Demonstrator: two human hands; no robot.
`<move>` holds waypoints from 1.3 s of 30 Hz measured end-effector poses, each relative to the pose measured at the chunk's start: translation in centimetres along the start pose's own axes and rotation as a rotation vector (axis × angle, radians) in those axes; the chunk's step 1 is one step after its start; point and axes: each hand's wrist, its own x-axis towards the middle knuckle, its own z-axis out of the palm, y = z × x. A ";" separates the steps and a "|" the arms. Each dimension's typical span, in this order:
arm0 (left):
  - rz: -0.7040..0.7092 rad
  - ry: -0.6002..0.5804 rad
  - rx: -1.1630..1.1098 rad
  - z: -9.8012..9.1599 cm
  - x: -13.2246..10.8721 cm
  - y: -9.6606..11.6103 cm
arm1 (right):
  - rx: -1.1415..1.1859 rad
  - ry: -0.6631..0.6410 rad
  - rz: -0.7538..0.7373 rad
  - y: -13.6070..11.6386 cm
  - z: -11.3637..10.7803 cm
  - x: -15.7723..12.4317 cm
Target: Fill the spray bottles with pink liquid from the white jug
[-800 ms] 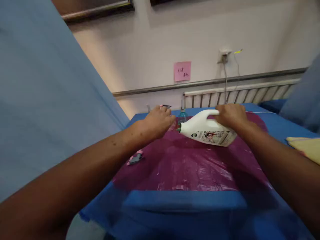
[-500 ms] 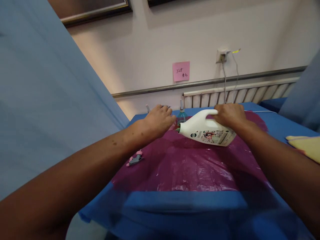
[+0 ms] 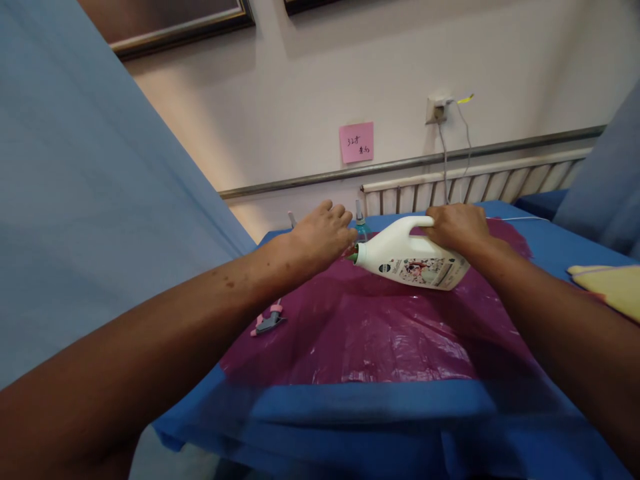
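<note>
On one purple sheet — one jug

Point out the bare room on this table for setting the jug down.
Widest free patch: the near half of the purple sheet, between the white jug and the blue cover's front edge, right of the small pink-grey piece. Crowded at the far end: left hand, right hand, jug and a small blue bottle.

The right hand grips the handle of a white jug, which lies tipped on its side, its mouth toward the left hand. That hand is at the mouth (fingers partly spread). A purple sheet covers the blue table; a small clip lies on the sheet's left edge.
</note>
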 end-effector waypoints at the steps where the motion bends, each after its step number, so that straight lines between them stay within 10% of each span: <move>1: 0.004 0.009 -0.003 -0.1 0.1 0.0 | -0.006 0.001 -0.003 0.0 0.0 0.0; 21: 0.025 0.046 0.052 -0.6 0.1 -1.0 | -0.028 0.020 0.056 1.1 0.5 0.0; 39: -0.408 0.190 -0.476 4.8 -2.7 0.7 | 0.051 -0.045 0.169 3.8 0.5 -1.3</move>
